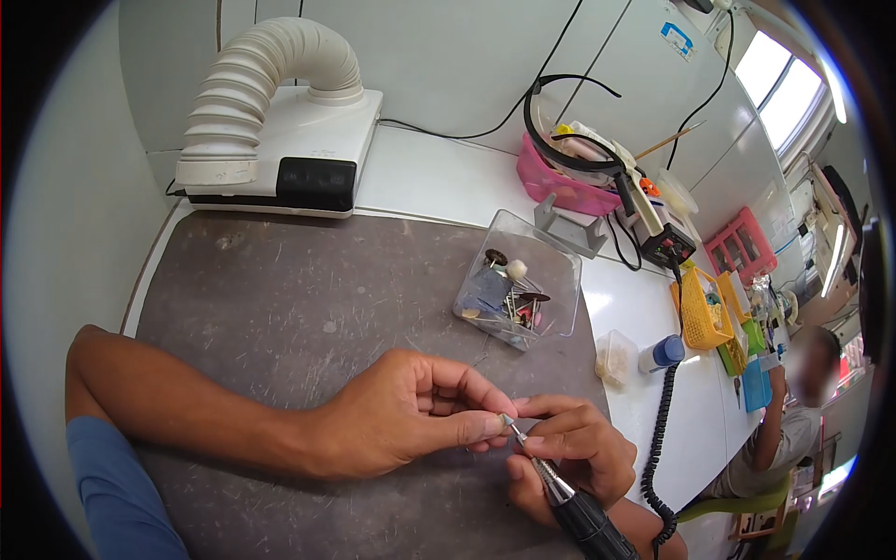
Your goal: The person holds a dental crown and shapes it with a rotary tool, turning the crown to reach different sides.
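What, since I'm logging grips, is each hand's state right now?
Left hand: closed, pinching a small piece.
Right hand: closed, holding the rotary tool.

The 1 camera was worn on the head of the person, and it looked forward and down onto the dark mat [308,308], with the left hand [378,425] and the right hand [583,453] quite near to it, in the lower middle of the view. Its wide, round-edged view also reached the wall [448,65] behind the mat, and on the right side it showed at a slant the white bench [700,406] and, farther away, another person [791,439].
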`<state>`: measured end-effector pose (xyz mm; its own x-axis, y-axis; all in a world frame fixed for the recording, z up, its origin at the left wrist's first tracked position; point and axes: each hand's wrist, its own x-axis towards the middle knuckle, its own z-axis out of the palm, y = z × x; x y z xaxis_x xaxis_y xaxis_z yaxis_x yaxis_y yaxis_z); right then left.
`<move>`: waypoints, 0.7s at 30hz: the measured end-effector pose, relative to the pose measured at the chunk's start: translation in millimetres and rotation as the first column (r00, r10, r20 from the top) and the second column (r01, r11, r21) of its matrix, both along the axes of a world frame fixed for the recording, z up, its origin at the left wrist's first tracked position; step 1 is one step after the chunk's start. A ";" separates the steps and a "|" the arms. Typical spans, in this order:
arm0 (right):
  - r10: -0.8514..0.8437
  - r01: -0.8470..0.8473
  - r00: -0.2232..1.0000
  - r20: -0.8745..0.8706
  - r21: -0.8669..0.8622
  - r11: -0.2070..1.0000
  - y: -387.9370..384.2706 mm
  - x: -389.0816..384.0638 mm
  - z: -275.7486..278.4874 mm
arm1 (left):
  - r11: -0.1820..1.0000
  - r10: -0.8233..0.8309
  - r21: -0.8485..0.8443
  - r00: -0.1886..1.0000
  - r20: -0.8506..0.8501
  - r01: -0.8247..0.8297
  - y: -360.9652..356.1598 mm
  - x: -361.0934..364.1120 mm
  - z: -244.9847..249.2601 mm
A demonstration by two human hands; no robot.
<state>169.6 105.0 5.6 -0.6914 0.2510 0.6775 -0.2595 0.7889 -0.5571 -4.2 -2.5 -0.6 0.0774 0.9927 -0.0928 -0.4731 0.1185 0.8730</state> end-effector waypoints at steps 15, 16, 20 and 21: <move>0.016 -0.016 1.000 -0.003 0.032 0.999 3.0 2.0 -3.9 | 1.000 -0.002 0.000 1.000 -0.029 0.002 0.6 0.1 -0.5; 0.035 -0.035 0.999 0.020 0.032 0.999 3.6 2.9 -4.1 | 1.000 0.003 -0.010 0.999 -0.037 -0.003 0.7 0.2 -0.3; 0.021 -0.022 1.000 0.016 0.027 0.999 2.1 2.1 -4.1 | 1.000 0.020 -0.001 0.999 -0.030 -0.020 0.7 1.3 -1.6; 0.026 -0.026 1.000 0.009 0.023 0.999 2.0 2.1 -4.4 | 1.000 0.018 -0.003 0.999 -0.027 -0.018 0.5 1.3 -1.3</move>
